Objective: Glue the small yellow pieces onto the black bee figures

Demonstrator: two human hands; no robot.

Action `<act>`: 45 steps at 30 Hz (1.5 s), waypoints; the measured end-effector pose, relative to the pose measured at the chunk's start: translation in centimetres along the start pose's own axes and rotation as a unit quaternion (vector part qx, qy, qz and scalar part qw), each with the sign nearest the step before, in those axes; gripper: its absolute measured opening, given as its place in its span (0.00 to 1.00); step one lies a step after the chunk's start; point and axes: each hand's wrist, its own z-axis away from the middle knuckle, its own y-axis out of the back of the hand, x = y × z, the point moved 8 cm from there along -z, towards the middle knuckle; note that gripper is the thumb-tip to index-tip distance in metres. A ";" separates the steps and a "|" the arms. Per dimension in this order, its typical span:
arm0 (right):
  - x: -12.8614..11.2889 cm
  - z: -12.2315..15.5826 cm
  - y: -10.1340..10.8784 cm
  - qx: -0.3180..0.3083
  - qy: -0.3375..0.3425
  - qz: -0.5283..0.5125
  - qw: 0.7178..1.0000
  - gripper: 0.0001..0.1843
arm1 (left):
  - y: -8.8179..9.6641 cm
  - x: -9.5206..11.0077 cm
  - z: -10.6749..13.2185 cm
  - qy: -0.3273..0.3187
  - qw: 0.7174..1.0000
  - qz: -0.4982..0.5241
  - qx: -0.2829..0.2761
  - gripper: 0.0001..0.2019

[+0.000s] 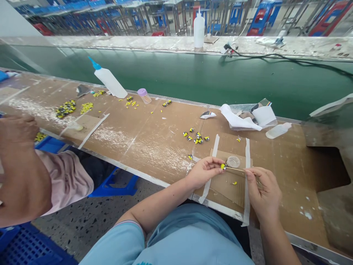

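Between the thumb and fingers of my left hand [205, 171] is a small yellow, black and white piece [223, 166]. My right hand [263, 191] pinches a thin wooden stick [235, 169], whose far end meets that piece. Just behind the stick sits a small round clear dish [233, 161]. A loose yellow bit [234, 183] lies on the cardboard pad [224, 193] below the stick. Farther back, a group of several similar yellow and black pieces [198, 139] rests on the table, with a single one [190, 156] nearer my left hand.
A clear tray with white scraps [246, 117] and a small bottle [278, 130] stand at the back right. A blue-tipped squeeze bottle [110, 81] and a purple-lidded jar [144, 96] are farther left. A co-worker's arm [23, 162] is at the left edge. Green belt [171, 73] runs behind.
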 end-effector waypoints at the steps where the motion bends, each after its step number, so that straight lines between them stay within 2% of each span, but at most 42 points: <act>1: 0.0 0.0 0.1 0.002 0.003 0.001 1.000 0.10 | 0.0 0.0 0.0 0.000 1.000 0.001 0.000 0.22; 18: 1.0 0.2 0.5 0.010 -0.040 -0.013 0.999 0.10 | 0.0 -0.1 0.0 0.000 1.000 0.007 -0.007 0.21; 22: 1.1 -0.6 1.0 0.032 -0.028 0.032 0.999 0.11 | 0.0 0.0 0.0 0.007 1.000 0.008 -0.007 0.22; 25: 1.1 -1.1 0.4 -0.004 -0.005 0.063 0.998 0.13 | -0.2 0.1 0.0 0.008 1.000 0.013 -0.011 0.22; 28: 1.8 -0.9 -0.4 -0.066 -0.020 0.044 0.997 0.16 | -0.2 0.1 0.0 0.005 1.000 0.011 -0.015 0.22; 31: 2.2 0.1 -1.3 -0.166 -0.023 -0.016 0.986 0.15 | -0.1 -0.2 0.0 0.003 1.000 -0.003 -0.017 0.22; 34: 1.5 1.2 -2.2 -0.253 0.024 -0.056 0.965 0.14 | -0.2 -0.3 0.0 0.001 1.000 -0.014 -0.023 0.22; 36: 1.1 1.6 -2.4 -0.268 0.049 -0.053 0.961 0.14 | -0.3 -0.3 0.0 0.003 0.999 -0.018 -0.026 0.22; 39: 0.8 1.8 -2.9 -0.270 0.050 -0.045 0.961 0.15 | -0.4 -0.3 0.1 0.009 1.000 -0.018 -0.023 0.23; 45: -1.1 1.4 -3.0 -0.214 0.008 -0.119 0.970 0.12 | -1.3 -0.9 0.7 0.046 0.998 0.025 -0.032 0.26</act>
